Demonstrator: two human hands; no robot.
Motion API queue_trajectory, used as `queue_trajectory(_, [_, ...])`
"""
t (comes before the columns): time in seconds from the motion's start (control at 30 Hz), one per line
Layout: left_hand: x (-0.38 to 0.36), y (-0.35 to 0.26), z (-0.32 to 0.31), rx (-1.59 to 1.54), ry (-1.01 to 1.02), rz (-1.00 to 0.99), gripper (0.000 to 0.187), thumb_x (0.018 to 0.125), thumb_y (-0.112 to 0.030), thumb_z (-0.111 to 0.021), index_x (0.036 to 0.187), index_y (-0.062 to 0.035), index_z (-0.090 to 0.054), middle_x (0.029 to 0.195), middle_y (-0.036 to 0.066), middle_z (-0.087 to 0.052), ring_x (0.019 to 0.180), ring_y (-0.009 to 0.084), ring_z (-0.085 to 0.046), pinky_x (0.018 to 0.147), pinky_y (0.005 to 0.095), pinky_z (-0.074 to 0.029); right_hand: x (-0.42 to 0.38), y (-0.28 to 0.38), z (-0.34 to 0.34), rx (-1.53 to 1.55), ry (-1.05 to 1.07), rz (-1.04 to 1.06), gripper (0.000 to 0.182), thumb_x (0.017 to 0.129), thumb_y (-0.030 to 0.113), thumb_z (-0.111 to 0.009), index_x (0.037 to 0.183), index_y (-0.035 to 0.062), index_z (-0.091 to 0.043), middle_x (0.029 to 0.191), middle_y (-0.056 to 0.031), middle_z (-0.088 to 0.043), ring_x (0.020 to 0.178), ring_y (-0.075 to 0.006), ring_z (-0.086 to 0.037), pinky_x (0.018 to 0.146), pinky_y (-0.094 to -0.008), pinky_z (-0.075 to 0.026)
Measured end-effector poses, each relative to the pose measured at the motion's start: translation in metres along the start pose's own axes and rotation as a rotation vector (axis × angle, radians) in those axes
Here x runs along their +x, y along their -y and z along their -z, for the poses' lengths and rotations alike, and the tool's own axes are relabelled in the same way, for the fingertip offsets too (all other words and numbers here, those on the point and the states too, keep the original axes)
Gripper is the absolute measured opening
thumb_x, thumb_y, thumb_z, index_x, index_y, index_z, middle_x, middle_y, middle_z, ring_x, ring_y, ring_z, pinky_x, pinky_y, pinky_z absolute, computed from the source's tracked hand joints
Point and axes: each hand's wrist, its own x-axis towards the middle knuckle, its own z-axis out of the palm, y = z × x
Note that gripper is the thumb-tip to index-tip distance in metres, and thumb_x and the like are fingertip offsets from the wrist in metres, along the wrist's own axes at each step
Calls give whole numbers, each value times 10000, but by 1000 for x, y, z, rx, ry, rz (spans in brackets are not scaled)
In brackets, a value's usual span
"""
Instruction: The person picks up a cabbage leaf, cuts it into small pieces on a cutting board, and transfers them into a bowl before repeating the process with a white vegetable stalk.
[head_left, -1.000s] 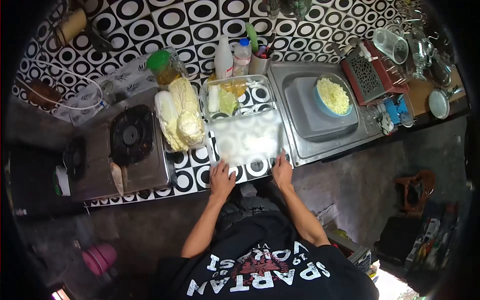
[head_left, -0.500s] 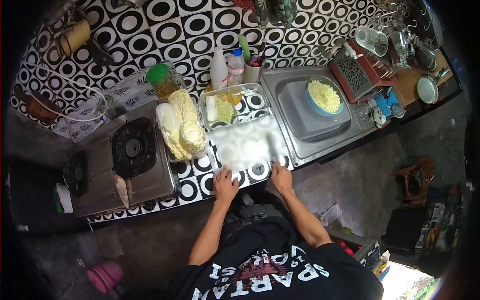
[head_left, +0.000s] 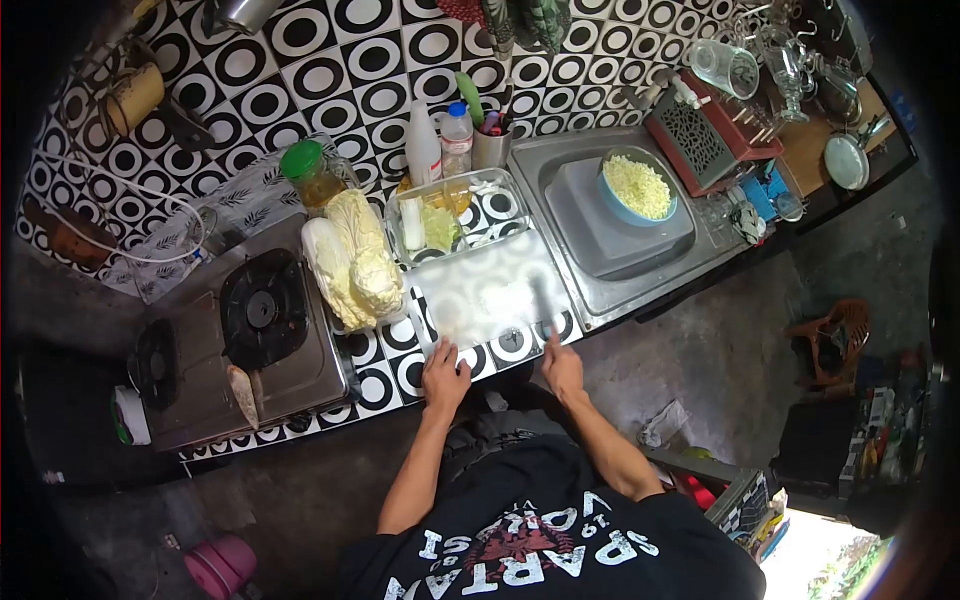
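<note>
A translucent white cutting board (head_left: 470, 292) lies on the patterned tile counter, with bright glare on it. My left hand (head_left: 446, 380) rests at its near left corner, fingers apart and holding nothing. At the near right corner, my right hand (head_left: 562, 370) is closed round the handle of a knife (head_left: 543, 295). Its blade looks like a dark blur over the board's right side. Behind the board stands a clear container (head_left: 463, 215) with pale and light green leaf pieces. Left of the board are napa cabbages (head_left: 352, 260).
A blue bowl of chopped pale vegetable (head_left: 638, 190) stands on an upturned grey basin (head_left: 585, 225) in the steel sink (head_left: 605, 303). At left is a gas stove (head_left: 205, 370). A green-lidded jar (head_left: 303, 165), a white bottle (head_left: 422, 145) and a utensil cup (head_left: 491, 150) line the wall.
The whole view has shifted slightly as my head moved. Both hands keep their places at the board's near edge, and the knife stays over its right side.
</note>
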Motion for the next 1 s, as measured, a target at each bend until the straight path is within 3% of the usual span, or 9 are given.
queue_trajectory(0.2, [-2, 4, -5, 1, -52, -9, 291, 762, -110, -546, 987, 44, -650, 1178, 191, -572, 1084, 327, -559, 956, 401, -420, 15, 39, 8, -128, 514, 477, 500, 847, 201, -527, 1327, 115, -411, 747, -246, -589, 632, -413, -578, 588, -488, -466])
queue_trajectory(0.33, [-3, 8, 0, -50, -28, -11, 275, 763, -73, -521, 979, 32, -656, 1158, 183, -586, 1086, 315, -561, 968, 395, -416, 38, 65, -12, -8, 178, -158, 475, 860, 197, -491, 1329, 212, -416, 789, -247, -588, 704, -422, -598, 645, -493, -480])
queue_trajectory(0.4, [-2, 7, -1, -63, -40, -17, 266, 767, -74, -520, 970, 29, -658, 1152, 178, -591, 1089, 311, -560, 970, 399, -414, 37, 76, -3, -180, 538, 464, 508, 869, 157, -428, 1369, 130, -343, 867, -246, -587, 769, -407, -614, 686, -486, -492])
queue_trajectory(0.47, [-2, 6, -2, -44, -28, 17, 258, 772, -80, -522, 962, 29, -659, 1148, 176, -593, 1088, 308, -560, 971, 401, -414, 40, 77, -7, -272, 565, 425, 530, 855, 147, -442, 1364, 57, -325, 877, -245, -590, 769, -407, -614, 693, -478, -497])
queue_trajectory(0.57, [-3, 4, 4, -103, -22, 37, 261, 773, -88, -525, 965, 27, -659, 1146, 177, -594, 1086, 306, -563, 973, 401, -412, 50, 73, -11, -39, 157, -271, 444, 923, 200, -399, 1318, -1, -382, 825, -270, -601, 759, -425, -608, 721, -498, -479])
queue_trajectory(0.67, [-5, 5, -2, -64, -63, 3, 266, 771, -92, -532, 974, 24, -658, 1145, 178, -595, 1085, 307, -563, 973, 398, -410, 36, 62, -3, -218, 568, 345, 595, 835, 168, -510, 1382, 99, -285, 966, -286, -578, 820, -425, -599, 732, -486, -479])
queue_trajectory(0.8, [-8, 6, 1, -89, -36, 1, 269, 772, -94, -533, 980, 28, -655, 1155, 178, -589, 1087, 311, -561, 976, 399, -407, 47, 41, -8, 0, 214, -249, 542, 846, 150, -488, 1363, 107, -334, 915, -300, -580, 759, -436, -588, 672, -505, -467])
queue_trajectory(0.93, [-6, 6, 2, -60, -34, -26, 281, 768, -100, -540, 990, 32, -651, 1162, 180, -583, 1094, 311, -556, 982, 404, -402, 34, 22, 7, -143, 371, 250, 528, 870, 193, -478, 1377, 172, -334, 843, -287, -590, 738, -440, -587, 681, -516, -462])
queue_trajectory(1.0, [-5, 7, 2, -90, -27, -8, 291, 762, -96, -543, 999, 36, -647, 1167, 181, -580, 1095, 312, -555, 985, 406, -399, 40, 12, 9, -84, 207, -135, 526, 862, 200, -496, 1369, 177, -356, 829, -278, -588, 748, -439, -587, 690, -509, -465])
